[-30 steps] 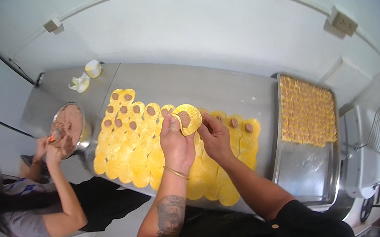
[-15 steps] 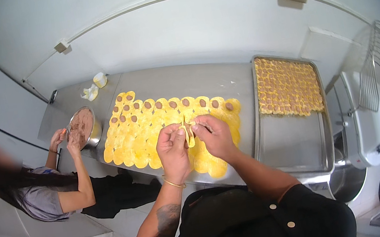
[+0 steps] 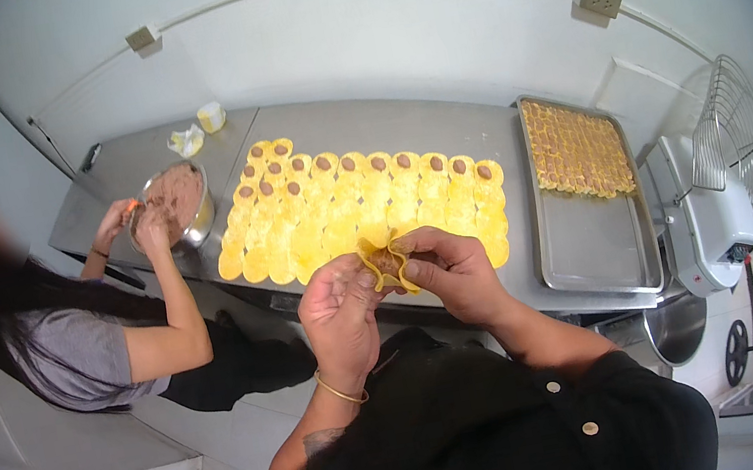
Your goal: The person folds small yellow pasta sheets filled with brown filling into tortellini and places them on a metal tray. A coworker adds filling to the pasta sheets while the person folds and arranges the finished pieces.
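Pinching opposite edges, the left hand (image 3: 338,314) and right hand (image 3: 453,270) hold a yellow wrapper (image 3: 389,279) cupped open upward, its longer axis running near to far.

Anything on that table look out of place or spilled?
One small oddity: a crumpled white-and-yellow piece, perhaps a bag, lies loose beside the white tub near the back left, like litter. I see no obvious spill around the yellow rounds.
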Motion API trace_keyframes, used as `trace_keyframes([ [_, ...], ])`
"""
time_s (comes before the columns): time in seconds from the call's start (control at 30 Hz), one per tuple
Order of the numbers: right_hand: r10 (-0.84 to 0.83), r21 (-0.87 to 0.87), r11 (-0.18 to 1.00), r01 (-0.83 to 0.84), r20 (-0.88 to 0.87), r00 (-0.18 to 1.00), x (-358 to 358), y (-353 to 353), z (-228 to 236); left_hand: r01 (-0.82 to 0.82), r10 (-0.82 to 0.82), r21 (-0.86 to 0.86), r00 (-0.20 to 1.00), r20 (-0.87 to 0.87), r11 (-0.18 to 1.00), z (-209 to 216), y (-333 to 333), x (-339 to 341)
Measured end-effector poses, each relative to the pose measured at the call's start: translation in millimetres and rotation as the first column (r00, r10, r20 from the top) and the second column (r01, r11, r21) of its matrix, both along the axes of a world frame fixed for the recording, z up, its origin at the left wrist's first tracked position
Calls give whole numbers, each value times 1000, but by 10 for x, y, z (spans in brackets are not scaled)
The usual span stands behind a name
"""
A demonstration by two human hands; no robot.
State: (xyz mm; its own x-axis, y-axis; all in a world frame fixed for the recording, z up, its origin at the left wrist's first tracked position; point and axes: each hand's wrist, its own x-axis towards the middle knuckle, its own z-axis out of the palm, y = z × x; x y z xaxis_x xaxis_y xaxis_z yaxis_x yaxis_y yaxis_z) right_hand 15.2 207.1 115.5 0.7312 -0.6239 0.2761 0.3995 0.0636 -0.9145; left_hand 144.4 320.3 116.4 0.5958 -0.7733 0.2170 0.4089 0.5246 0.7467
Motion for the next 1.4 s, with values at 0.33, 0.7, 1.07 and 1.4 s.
trace_keyframes([
  [0.33,21,331,943,-27,24,999,440,504,170,129,-113,-169,989,100,977,-218,353,558],
  [0.7,-274,-627,778,31,-294,916,685,539,405,182,-150,-116,959,240,977,-225,532,1077],
  [1.07,-443,-721,636,277,-47,895,769,602,331,-124,171,-153,921,350,980,-177,413,936],
  [1.4,-406,-549,785,287,-105,908,788,538,374,239,-248,-263,969,-1,935,-264,156,845],
])
